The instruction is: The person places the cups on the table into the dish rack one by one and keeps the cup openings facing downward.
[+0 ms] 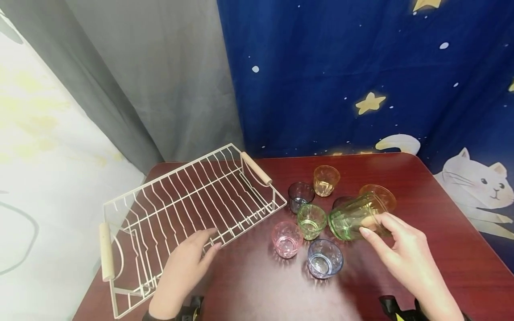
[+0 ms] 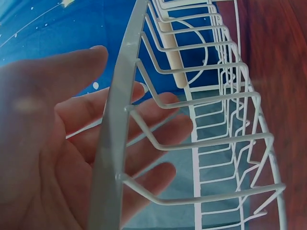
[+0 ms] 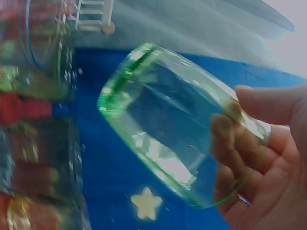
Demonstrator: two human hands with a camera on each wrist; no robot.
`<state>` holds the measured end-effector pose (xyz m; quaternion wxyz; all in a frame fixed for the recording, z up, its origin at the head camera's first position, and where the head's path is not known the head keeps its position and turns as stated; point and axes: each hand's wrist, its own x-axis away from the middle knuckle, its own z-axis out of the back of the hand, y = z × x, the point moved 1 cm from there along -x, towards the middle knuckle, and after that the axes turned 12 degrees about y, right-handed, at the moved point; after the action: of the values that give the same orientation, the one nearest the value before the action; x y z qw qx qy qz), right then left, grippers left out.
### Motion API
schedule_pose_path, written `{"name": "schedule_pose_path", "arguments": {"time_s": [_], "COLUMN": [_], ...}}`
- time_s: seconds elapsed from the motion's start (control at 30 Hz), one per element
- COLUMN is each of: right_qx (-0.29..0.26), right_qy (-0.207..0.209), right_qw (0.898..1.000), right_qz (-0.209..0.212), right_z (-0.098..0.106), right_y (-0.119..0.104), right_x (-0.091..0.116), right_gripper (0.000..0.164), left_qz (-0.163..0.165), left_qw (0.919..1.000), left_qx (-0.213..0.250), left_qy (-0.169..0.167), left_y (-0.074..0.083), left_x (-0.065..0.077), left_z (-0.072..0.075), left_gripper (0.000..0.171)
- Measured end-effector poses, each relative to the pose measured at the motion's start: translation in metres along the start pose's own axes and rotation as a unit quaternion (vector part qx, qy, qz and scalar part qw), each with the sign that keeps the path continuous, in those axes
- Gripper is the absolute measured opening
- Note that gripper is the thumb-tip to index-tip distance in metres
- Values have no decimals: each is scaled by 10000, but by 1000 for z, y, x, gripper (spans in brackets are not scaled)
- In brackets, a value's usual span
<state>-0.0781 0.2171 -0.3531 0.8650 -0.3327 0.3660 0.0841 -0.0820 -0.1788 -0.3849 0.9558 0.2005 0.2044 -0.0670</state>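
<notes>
My right hand (image 1: 405, 254) grips a clear green glass (image 1: 347, 220) near its base, thumb on one side and fingers on the other. That glass is tipped on its side, its rim toward the left. In the right wrist view the fingers show through the glass (image 3: 158, 124). My left hand (image 1: 182, 267) is at the front rail of a white wire dish rack (image 2: 115, 115), fingers loosely extended behind the rail and thumb apart, holding nothing.
Left of the held glass stand a green glass (image 1: 312, 221), a pink glass (image 1: 287, 240), a blue glass (image 1: 325, 259), a dark glass (image 1: 300, 196) and an amber glass (image 1: 326, 180). Another amber glass (image 1: 386, 196) is partly hidden. Curtains hang behind the table (image 1: 249, 285).
</notes>
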Motion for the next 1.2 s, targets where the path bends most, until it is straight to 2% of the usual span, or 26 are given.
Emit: {"name": "schedule_pose_path", "arguments": {"time_s": [0.17,0.27,0.33,0.43,0.53,0.63,0.73,0.9,0.97,1.1,1.2], "right_qx": [-813,-1476,-2154,-3295,-4067,-4442,-4820,-5332,-5370,-5232,-5182], "right_qy": [308,393,477,677,842,697,350,39,34,-65,-200], "right_qw": [9960,9857,9680,9252,8853,8624,8403,8099,8052,8086,8096], "right_qz": [-215,-714,-1200,-1755,-2091,-2325,-2458,-2442,-2515,-2690,-2749], "right_z": [-14,-22,-28,-37,-44,-49,-55,-67,-71,-76,-78], "right_y": [-3,-8,-13,-19,-25,-29,-33,-40,-43,-49,-53], "right_x": [2,3,4,4,5,7,10,16,19,24,26], "right_gripper": [17,15,15,17,20,24,28,30,28,25,27], "left_qz": [-117,-223,-284,-358,-456,-605,-802,-1068,-1171,-1271,-1171], "left_qw": [9996,9990,9982,9964,9938,9901,9867,9844,9832,9781,9720], "left_qx": [-111,-36,32,195,373,527,627,892,1058,1555,2026], "left_qy": [213,385,536,748,947,1151,1265,1076,920,555,236], "left_y": [3,5,8,13,20,29,40,60,68,80,85], "left_x": [-3,-7,-10,-16,-20,-22,-21,-17,-16,-15,-15], "left_z": [-1,0,0,1,-1,-5,-11,-21,-24,-30,-35], "left_gripper": [37,40,43,48,52,55,58,64,69,82,89]}}
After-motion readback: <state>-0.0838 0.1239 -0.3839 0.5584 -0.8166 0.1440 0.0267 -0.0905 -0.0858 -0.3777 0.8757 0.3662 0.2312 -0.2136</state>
